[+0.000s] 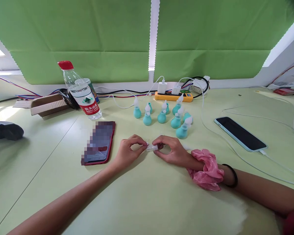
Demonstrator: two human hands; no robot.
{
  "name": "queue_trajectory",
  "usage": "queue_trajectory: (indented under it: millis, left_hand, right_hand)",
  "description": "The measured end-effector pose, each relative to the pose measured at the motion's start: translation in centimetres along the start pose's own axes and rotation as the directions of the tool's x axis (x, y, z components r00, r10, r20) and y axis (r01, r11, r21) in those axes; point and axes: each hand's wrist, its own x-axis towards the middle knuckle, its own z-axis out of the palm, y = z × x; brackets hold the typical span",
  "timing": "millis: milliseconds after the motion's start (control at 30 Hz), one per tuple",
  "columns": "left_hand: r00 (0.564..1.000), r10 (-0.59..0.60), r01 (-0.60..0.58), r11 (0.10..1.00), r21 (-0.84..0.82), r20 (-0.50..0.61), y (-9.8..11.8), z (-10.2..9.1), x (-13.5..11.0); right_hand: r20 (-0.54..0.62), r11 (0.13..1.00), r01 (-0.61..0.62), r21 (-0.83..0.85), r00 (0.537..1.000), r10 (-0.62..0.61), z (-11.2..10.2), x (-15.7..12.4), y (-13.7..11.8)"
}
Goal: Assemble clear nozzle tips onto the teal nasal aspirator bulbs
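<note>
Between my two hands is a small clear plastic piece [152, 148], held low over the tabletop. My left hand [129, 150] pinches its left end between thumb and forefinger. At the other end, my right hand [170, 149] grips it the same way; its exact shape is partly hidden by the fingers. Just beyond my hands stand several teal squeeze bulbs, most with clear pointed tips, like nasal aspirators; the nearest bulb [182, 131] is behind my right hand. Another clear tip [187, 147] seems to lie beside my right wrist, mostly covered.
A red-cased phone [100, 142] lies left of my left hand. Farther back are a water bottle [82, 94], an open cardboard box [49, 103] and a yellow power strip [173, 97]. A charging phone [240, 133] lies at right, its white cable [225, 147] crossing the table.
</note>
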Motion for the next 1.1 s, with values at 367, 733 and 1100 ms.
queue_trajectory:
  millis: [367,733,1100]
  left_hand:
    - [0.901,0.433,-0.427,0.869,0.250,0.036,-0.7,0.5,-0.5]
    - [0.974,0.226,-0.212,0.948,0.239,-0.029,0.4,0.3,-0.4]
    - [0.932,0.363,-0.350,0.915,0.201,-0.026,-0.3,0.5,-0.1]
  right_hand:
    - [0.003,1.000,0.013,-0.004,1.000,-0.013,-0.1,0.1,0.0]
    - [0.011,0.999,0.031,-0.004,0.999,-0.031,0.0,-0.1,0.2]
    - [0.011,1.000,0.013,-0.018,1.000,-0.013,0.0,0.0,0.0]
